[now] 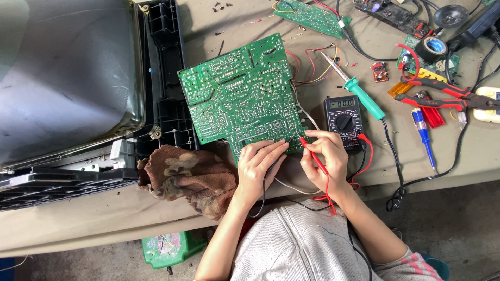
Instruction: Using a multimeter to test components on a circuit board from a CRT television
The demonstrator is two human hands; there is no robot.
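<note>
Lying tilted on the bench (pixel 78 224), solder side up, the green circuit board (pixel 242 93) has its near edge under both your hands. Your left hand (pixel 259 166) lies flat, its fingers open on that edge. Your right hand (pixel 325 158) pinches the red probe (pixel 312 156), tip angled up-left onto the board's near right corner; multimeter (pixel 344 120) just right.

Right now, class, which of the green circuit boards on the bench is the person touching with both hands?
The large board at the bench's middle: the left hand rests on its near edge, the right hand holds a red probe against it. The smaller board lies untouched.
</note>
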